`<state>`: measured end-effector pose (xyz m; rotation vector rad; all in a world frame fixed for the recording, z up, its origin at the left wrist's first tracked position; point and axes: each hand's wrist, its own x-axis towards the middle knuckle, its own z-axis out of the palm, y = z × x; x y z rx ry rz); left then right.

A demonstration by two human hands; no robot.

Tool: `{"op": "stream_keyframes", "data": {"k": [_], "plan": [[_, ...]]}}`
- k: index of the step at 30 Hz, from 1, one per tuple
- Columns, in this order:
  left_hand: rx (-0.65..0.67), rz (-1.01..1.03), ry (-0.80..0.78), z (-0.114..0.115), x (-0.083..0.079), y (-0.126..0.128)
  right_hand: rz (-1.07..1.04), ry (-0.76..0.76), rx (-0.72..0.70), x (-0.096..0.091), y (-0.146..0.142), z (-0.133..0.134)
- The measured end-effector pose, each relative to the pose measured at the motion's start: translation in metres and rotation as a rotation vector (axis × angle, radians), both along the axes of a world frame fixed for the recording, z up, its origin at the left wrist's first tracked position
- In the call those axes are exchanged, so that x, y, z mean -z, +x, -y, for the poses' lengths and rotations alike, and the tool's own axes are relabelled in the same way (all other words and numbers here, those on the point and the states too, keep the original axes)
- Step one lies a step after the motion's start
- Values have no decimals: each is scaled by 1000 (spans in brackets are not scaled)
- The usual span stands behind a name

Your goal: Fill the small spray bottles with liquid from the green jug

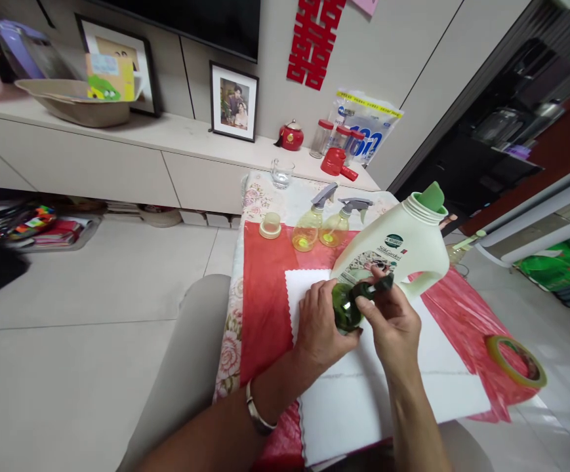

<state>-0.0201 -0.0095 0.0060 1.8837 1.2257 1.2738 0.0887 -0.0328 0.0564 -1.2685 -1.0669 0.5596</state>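
Note:
My left hand [320, 324] is wrapped round a small dark green bottle [344, 308], tilted in front of me. The fingers of my right hand [393, 313] close on the bottle's dark pump top [376, 287], at or just above the neck; whether it is screwed on I cannot tell. Right behind my hands stands a big pale green detergent jug [395, 229] with its mouth uncapped and a green spout showing. Under the hands lies a white sheet [344, 400] with a scalloped edge. Two yellowish spray bottles [307, 229] with grey triggers stand to the left of the jug.
A pale cap [270, 225] and a glass cup [282, 174] stand at the table's far left. A roll of tape [515, 360] lies on the red plastic cover [265, 295] at right. Red-lidded jars [321, 139] and a red pot [291, 136] sit on the cabinet.

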Motion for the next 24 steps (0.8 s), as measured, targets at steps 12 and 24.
{"op": "stream_keyframes", "data": {"k": [12,24], "plan": [[-178,99,16,-7,-4,-6,71,443,254,-74,12,31],[-343,125,13,-16,-1,-8,954,-301,-217,24,45,50]]}}
